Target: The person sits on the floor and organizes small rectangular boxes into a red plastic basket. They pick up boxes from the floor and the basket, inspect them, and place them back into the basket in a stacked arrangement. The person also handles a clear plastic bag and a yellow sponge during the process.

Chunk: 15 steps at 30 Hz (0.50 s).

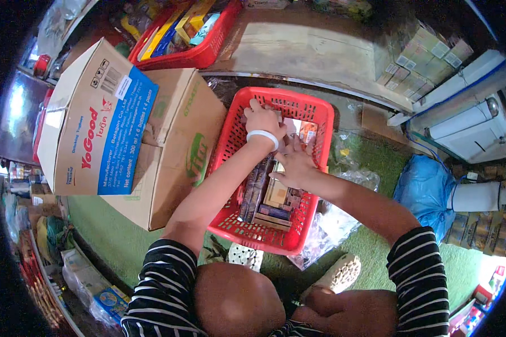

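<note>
A red plastic basket stands on the floor before me, holding rows of small boxes. My left hand, with a white band at its wrist, is inside the basket's far left part, fingers bent over something dark that it mostly covers. Spread over the packs near the basket's right side is my right hand, its fingertips beside the left hand. Dark wrapped packs line the left side, and pale boxes lie to their right. A small box with an orange picture is beyond my right fingers.
Cardboard cartons stand close on the left, one tilted on top. Another red basket sits at the back left. Clear plastic wrapping lies right of the basket. Stacked boxes and a blue plastic bag are on the right.
</note>
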Motion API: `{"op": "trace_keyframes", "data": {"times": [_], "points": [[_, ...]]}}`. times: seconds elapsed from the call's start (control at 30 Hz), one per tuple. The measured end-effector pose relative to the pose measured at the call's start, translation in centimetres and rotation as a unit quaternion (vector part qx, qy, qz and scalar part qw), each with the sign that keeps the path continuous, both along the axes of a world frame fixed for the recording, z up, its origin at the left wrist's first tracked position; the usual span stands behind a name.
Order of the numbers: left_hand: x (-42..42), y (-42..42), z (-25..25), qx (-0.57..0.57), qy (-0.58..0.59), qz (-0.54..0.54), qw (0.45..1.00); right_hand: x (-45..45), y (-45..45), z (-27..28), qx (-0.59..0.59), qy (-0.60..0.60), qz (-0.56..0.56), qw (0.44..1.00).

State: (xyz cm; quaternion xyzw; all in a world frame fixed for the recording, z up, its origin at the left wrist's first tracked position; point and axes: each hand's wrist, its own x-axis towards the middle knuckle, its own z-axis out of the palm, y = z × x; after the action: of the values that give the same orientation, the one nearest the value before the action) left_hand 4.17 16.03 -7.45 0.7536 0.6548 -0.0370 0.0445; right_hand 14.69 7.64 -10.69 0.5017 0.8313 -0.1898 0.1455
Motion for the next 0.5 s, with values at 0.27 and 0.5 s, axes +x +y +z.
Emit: {"op": "trace_keyframes", "data": {"times": [0.27,0.5], "points": [[-2.1,2.2,-3.3,0.013,-0.007,-0.061,0.998,-0.1,0.0,-0.8,0.038,0.034,0.005,0.999],[-0.2,0.2,-1.9,0.028,0.004,-0.015,0.999,0.4,0.2,0.7,0.01,-0.001,0.01,1.0]]}}
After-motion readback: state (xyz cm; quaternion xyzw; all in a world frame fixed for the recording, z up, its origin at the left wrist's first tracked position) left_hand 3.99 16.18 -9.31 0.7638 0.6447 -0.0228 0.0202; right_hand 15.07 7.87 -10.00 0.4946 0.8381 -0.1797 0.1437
